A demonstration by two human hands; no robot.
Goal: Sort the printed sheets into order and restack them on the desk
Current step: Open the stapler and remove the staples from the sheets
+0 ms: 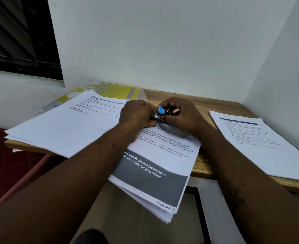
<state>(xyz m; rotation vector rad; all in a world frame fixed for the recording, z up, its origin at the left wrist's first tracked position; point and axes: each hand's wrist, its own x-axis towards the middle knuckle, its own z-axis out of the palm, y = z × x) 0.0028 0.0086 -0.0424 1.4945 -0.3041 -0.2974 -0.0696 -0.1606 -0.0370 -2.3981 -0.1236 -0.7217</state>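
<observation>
Desk (203,106): wooden top, set into a corner of white walls. It carries three lots of printed sheets.

Left stack (66,127): the largest spread, loosely squared, with its near corner past the desk edge. The top sheet has a pen oval near its lower edge.

Middle stack (155,173): lies skewed, with its near end hanging well off the front edge of the desk. The top sheet has a grey band and the handwritten note "Page No: 7" at the near corner. Both forearms cross over it.

Right stack (261,147): lies apart from the other two, near the right wall, with bare wood between.

Yellow folder (117,91): at the back of the desk, partly under the left stack. Its contents cannot be made out.

Left hand (136,114): at the far end of the middle stack, fingers curled tight and thumb tucked beneath. It appears to pinch the sheet edge there; the exact contact is hidden by the knuckles.

Right hand (182,115): just beside the left, fingers curled round the blue tool (161,110).

Blue tool: small, with a blue top and a dark lower part, possibly a mini stapler. It is held between the two hands at the stack's far edge.
</observation>
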